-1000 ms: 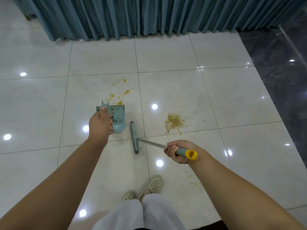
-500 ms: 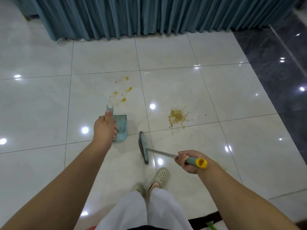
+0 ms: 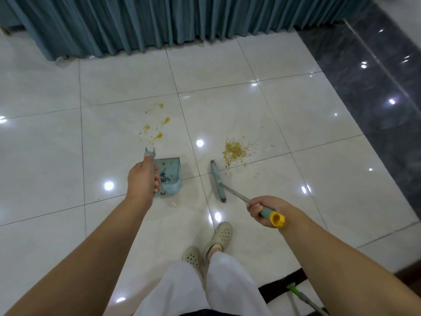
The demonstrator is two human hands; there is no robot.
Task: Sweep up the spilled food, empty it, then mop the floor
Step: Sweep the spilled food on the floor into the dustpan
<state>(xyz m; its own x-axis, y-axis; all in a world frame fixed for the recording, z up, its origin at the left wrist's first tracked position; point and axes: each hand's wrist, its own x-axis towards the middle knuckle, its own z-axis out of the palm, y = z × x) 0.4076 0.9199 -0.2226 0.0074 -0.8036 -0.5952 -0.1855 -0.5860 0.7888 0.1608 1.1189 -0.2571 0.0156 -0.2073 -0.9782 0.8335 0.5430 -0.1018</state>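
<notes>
My left hand grips the upright handle of a teal dustpan that stands on the white tile floor. My right hand grips the grey, yellow-capped handle of a broom, whose teal head rests on the floor just left of a pile of spilled crumbs. Yellow food smears lie on the tile beyond the dustpan. A green-and-grey mop lies at the bottom right, partly cut off by my right arm.
A teal curtain hangs along the far side. Dark polished tiles border the white floor on the right. My two feet in beige clogs stand just behind the broom.
The broom head has swung right, from beside the dustpan to the edge of the crumb pile. The dustpan stays in my left hand. The view has shifted, and the mop now shows.
</notes>
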